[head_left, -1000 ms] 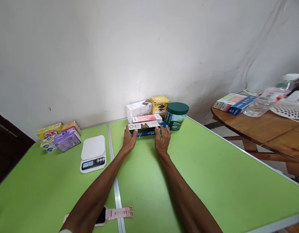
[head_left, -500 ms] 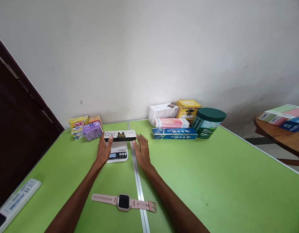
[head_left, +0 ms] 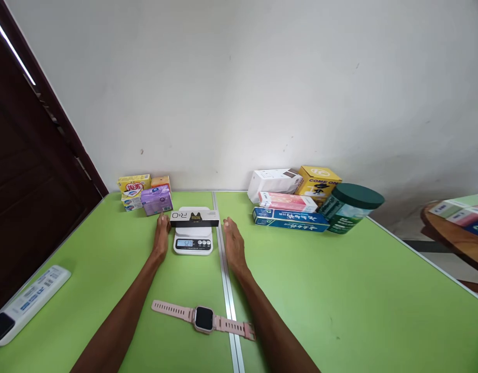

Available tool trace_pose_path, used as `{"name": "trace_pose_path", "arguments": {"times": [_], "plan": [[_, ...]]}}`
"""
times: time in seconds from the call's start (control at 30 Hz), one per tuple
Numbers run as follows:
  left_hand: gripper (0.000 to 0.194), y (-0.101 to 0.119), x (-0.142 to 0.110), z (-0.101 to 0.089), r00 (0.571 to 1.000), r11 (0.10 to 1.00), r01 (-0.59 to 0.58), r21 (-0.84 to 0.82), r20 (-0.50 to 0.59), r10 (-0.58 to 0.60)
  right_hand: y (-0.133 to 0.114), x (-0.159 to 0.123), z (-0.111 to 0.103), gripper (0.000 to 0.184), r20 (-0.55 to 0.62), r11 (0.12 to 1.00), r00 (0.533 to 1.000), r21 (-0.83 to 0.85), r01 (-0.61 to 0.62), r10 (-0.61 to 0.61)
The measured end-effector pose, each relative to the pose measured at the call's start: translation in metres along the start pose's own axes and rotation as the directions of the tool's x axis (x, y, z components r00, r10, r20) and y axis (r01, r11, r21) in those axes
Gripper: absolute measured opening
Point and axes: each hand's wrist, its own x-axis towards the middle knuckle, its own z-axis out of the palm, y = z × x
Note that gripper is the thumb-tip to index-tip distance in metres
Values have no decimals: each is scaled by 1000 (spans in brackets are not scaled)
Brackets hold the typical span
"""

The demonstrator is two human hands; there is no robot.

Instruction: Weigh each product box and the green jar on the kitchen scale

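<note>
A long black-and-white box (head_left: 195,217) lies across the top of the white kitchen scale (head_left: 192,250), whose small display is lit. My left hand (head_left: 161,237) is just beside the box's left end, its fingers stretched forward and holding nothing. On the other side, my right hand (head_left: 233,242) stands a little off the box's right end, fingers extended and nothing in them. Behind my left hand sits a purple package (head_left: 156,200).
At the back left are yellow boxes (head_left: 134,187). At the back right stand a blue toothpaste box (head_left: 290,219), a pink-and-white box (head_left: 287,201), a white box (head_left: 273,182), a yellow box (head_left: 319,182) and a green tub (head_left: 349,207). A pink smartwatch (head_left: 203,318) and a white power strip (head_left: 31,303) lie nearer.
Both hands carried the black-and-white box left from the group at the right and set it on the scale. They have let go and moved apart. The view has turned left.
</note>
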Motion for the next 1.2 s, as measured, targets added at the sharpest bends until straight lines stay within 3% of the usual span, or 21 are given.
{"name": "trace_pose_path", "arguments": {"times": [0.13, 0.37, 0.5, 0.67, 0.87, 0.97, 1.07, 1.2], "plan": [[65, 1, 4, -4, 982, 969, 159, -191, -67, -174, 5, 2, -4, 87, 5, 995, 999, 90, -39, 39], [59, -2, 3, -3, 982, 962, 145, -233, -84, -168, 6, 0, -5, 83, 15, 998, 1000, 61, -17, 16], [68, -12, 3, -4, 996, 993, 61, -104, -63, -68, 2, -1, -5, 85, 14, 999, 1000, 36, 1, -1], [94, -17, -6, -4, 987, 979, -156, 132, -23, 160, -4, -3, -8, 87, 79, 997, 995, -48, 57, -53], [84, -8, -31, 5, 946, 904, -321, 283, 147, 290, -5, -12, -4, 84, 188, 986, 974, -79, 146, -129], [84, -2, -35, 10, 939, 893, -343, 293, 87, 332, -12, -19, 3, 86, 197, 979, 968, -101, 180, -157], [82, 12, -30, 5, 918, 882, -375, 285, -16, 396, -35, -25, 19, 88, 215, 967, 955, -107, 233, -207], [74, 36, -13, -26, 871, 879, -379, 289, -210, 445, -74, -37, 65, 90, 313, 969, 928, -76, 236, -202]]}}
